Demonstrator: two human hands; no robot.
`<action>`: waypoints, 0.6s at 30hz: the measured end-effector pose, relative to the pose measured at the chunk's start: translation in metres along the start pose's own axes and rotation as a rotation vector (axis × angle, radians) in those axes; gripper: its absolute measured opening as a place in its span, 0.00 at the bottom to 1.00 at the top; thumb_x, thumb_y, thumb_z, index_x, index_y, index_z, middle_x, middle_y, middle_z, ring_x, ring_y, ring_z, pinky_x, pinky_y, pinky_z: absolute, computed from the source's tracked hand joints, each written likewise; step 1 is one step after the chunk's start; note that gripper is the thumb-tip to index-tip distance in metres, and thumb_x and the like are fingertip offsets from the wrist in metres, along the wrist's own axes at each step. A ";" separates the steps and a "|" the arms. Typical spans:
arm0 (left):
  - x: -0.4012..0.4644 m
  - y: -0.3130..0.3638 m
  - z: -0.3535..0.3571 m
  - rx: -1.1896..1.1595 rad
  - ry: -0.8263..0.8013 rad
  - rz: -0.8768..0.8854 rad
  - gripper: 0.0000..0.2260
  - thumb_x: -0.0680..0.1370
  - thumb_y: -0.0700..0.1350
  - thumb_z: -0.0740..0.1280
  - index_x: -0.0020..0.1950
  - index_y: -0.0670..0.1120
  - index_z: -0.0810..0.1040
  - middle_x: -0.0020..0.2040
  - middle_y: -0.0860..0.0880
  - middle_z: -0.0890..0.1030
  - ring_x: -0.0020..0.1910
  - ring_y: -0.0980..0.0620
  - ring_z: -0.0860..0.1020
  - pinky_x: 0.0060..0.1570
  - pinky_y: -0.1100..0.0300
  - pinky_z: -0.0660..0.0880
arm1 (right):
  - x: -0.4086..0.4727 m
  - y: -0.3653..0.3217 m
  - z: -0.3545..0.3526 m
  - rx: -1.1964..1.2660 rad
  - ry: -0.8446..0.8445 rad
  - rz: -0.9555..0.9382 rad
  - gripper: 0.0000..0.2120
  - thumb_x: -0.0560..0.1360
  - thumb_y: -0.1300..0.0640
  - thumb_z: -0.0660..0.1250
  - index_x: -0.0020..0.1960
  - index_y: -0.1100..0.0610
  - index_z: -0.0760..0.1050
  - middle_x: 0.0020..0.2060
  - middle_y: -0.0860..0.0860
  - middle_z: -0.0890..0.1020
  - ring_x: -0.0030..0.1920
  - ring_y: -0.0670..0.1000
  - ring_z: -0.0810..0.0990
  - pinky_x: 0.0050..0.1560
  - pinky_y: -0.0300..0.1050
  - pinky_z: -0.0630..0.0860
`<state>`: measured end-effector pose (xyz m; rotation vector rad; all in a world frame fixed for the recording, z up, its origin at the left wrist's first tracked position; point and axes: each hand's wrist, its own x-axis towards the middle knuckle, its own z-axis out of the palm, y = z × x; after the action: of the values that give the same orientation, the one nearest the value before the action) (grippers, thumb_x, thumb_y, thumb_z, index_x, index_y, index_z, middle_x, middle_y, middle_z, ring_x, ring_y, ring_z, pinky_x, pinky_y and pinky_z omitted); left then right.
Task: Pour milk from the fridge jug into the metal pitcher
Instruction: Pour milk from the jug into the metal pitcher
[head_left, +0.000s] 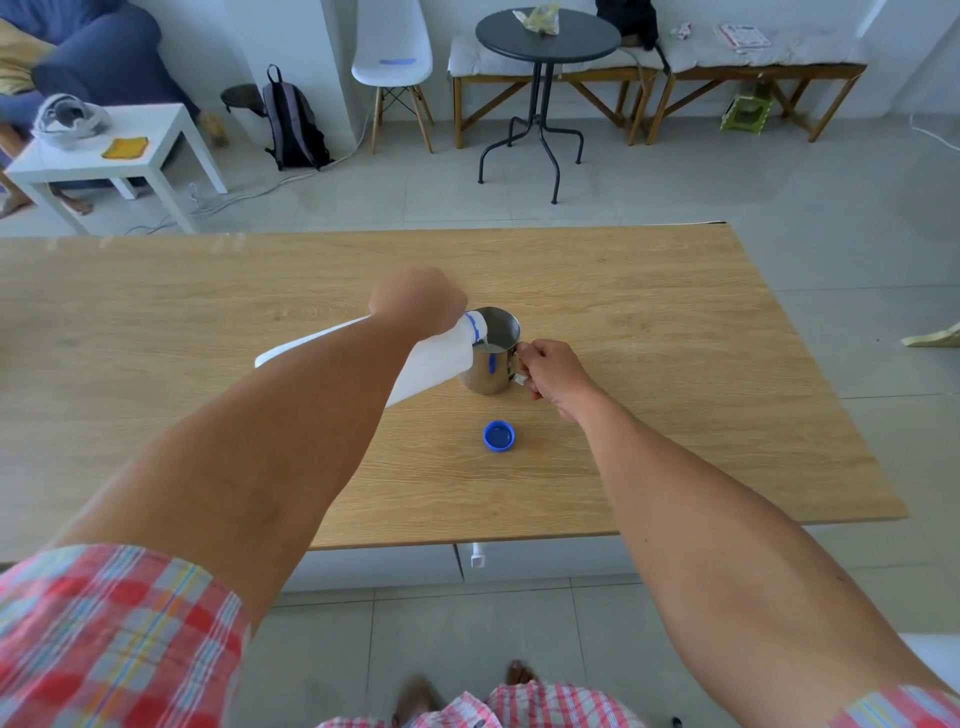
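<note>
1. A white jug (436, 358), tipped steeply in the left hand (415, 304), sends a thin stream of milk (496, 347) from its blue-ringed mouth into a metal pitcher (493, 364) at mid-table (675, 364).
2. The pitcher stands upright, milk pooled inside; the right hand (550, 371) is closed on its handle.
3. A blue cap (500, 435) lies open side up, just in front of the pitcher.
4. The left forearm hides most of the jug; its fill level cannot be told, and the left fingers are out of sight.
</note>
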<state>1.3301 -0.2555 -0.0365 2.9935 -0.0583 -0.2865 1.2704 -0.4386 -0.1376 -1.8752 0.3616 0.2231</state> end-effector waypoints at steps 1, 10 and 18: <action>0.000 0.000 0.000 -0.001 -0.001 0.000 0.13 0.81 0.50 0.57 0.50 0.44 0.77 0.48 0.44 0.79 0.48 0.41 0.79 0.45 0.51 0.72 | 0.000 0.000 0.000 0.000 0.000 -0.002 0.18 0.85 0.55 0.59 0.37 0.55 0.71 0.33 0.52 0.74 0.29 0.49 0.69 0.32 0.44 0.69; 0.000 0.001 0.000 -0.010 -0.003 0.001 0.12 0.81 0.50 0.58 0.44 0.45 0.75 0.45 0.44 0.79 0.45 0.43 0.79 0.44 0.53 0.73 | 0.000 0.000 0.000 0.011 -0.007 0.002 0.18 0.85 0.55 0.59 0.38 0.56 0.72 0.34 0.53 0.73 0.30 0.49 0.69 0.33 0.45 0.69; 0.000 0.001 -0.001 0.007 -0.010 -0.005 0.12 0.82 0.50 0.58 0.51 0.45 0.76 0.46 0.45 0.77 0.46 0.42 0.77 0.44 0.52 0.70 | 0.001 0.001 0.001 0.027 0.001 0.001 0.18 0.85 0.55 0.60 0.36 0.56 0.70 0.34 0.54 0.72 0.29 0.49 0.68 0.32 0.45 0.68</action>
<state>1.3302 -0.2568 -0.0353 2.9994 -0.0535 -0.3029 1.2706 -0.4384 -0.1391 -1.8490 0.3650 0.2173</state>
